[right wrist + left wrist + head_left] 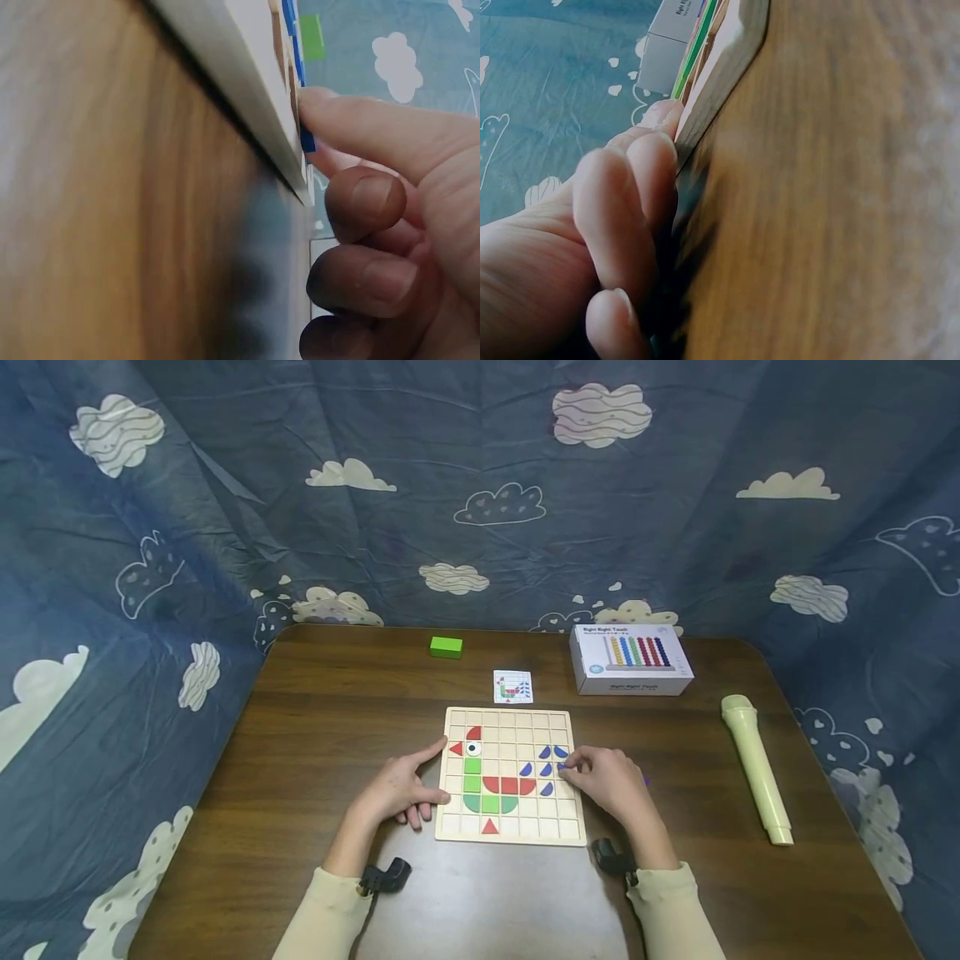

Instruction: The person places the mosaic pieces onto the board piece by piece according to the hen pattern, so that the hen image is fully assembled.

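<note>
Both hands are on the board (558, 837), which lies at the middle of the table (300, 743) near its front edge. Right hand (609, 781) pinches a blue piece (561, 767) at the board's right edge, its other fingers curled. Left hand (397, 789) rests with loose fingers against the board's left edge. Behind the board lies a card (513, 687); a green block (446, 647) and a box (630, 658) sit toward the far edge, and a cream tube (756, 767) by the right edge.

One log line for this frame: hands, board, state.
left hand: rests on board edge | right hand: pinches blue piece at board's right side | bird pattern partly laid
</note>
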{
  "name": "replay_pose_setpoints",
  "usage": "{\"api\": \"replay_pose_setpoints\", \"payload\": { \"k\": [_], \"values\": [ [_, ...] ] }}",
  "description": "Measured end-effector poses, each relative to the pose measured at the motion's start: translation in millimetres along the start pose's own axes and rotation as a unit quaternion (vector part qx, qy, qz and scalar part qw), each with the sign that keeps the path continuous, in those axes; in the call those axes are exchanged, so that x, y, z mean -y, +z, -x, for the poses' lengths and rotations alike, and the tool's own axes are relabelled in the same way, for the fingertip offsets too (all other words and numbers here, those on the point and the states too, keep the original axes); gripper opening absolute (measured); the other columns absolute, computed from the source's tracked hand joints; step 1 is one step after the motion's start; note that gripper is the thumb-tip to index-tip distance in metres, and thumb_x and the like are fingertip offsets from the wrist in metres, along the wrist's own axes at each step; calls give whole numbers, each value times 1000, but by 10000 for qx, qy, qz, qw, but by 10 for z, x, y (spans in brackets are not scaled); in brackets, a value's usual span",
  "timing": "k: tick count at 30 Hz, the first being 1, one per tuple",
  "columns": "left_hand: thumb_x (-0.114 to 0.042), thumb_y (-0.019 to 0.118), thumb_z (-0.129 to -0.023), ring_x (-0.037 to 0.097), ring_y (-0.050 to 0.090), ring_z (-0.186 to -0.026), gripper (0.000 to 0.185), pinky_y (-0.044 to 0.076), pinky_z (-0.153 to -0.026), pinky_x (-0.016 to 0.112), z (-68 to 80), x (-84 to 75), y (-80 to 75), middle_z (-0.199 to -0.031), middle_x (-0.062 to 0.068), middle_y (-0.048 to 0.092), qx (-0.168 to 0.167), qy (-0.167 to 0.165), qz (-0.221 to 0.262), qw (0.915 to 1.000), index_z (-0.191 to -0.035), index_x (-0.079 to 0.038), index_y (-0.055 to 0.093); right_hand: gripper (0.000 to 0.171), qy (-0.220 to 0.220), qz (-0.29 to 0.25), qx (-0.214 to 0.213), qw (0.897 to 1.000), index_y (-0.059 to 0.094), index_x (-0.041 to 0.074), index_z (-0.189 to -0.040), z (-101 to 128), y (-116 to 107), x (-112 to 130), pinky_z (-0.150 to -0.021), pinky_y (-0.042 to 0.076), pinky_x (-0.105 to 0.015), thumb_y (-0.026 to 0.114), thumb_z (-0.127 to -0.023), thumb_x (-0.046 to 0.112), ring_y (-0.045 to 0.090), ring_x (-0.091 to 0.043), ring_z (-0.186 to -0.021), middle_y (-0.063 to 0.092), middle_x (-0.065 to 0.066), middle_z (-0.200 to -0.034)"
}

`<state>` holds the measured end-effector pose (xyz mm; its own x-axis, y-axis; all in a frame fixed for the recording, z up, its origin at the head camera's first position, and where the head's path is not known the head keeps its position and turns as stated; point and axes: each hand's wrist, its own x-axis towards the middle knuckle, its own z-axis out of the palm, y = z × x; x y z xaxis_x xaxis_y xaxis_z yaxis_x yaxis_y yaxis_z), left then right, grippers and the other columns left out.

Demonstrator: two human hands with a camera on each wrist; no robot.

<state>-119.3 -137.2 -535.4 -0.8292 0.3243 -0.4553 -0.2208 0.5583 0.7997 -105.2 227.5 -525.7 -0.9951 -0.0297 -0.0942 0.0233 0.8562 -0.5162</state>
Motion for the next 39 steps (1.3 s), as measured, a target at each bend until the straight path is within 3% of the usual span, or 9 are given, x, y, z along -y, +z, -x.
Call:
{"api": "replay_pose_setpoints", "payload": {
  "k": [9,24,27,34,39],
  "values": [
    [-30,91,-86,19,66,-43,101,46,-39,23,2,-1,13,-61,10,72,-42,12,-11,10000,-166,-45,32,17,124,-117,174,9997,80,16,-102,1,11,-6,-57,33,-30,82,-93,29,49,-16,-62,56,0,-66],
    [-30,90,-87,18,66,-42,99,46,-38,24,13,-33,20,-60,9,71,-112,8,-61,9999,-166,-44,32,22,108,-159,-13,9998,80,14,-104,27,-39,-45,-57,33,-30,81,-94,34,48,-15,-61,54,1,-65],
    [-30,90,-87,18,66,-43,99,47,-38,24,7,-36,22,-61,10,72,-126,-11,-72,9999,-165,-45,32,26,257,-203,-205,9993,80,13,-109,65,-147,-172,-58,34,-31,75,-99,37,50,-17,-64,57,0,-68],
    [-30,90,-87,19,66,-43,99,47,-39,24,1,-45,24,-61,10,72,-107,-42,-49,9999,-165,-47,32,30,555,-158,-1125,9920,75,8,-115,241,-498,-672,-54,35,-30,66,-105,34,49,-18,-62,58,-3,-71],
    [-30,90,-87,19,66,-43,98,47,-39,24,13,-59,27,-61,10,72,-127,-67,-96,9999,-165,-46,32,31,735,23,-962,9926,73,6,-118,349,-567,-910,-51,34,-31,66,-104,33,47,-17,-59,57,-2,-71]
  ]
}}
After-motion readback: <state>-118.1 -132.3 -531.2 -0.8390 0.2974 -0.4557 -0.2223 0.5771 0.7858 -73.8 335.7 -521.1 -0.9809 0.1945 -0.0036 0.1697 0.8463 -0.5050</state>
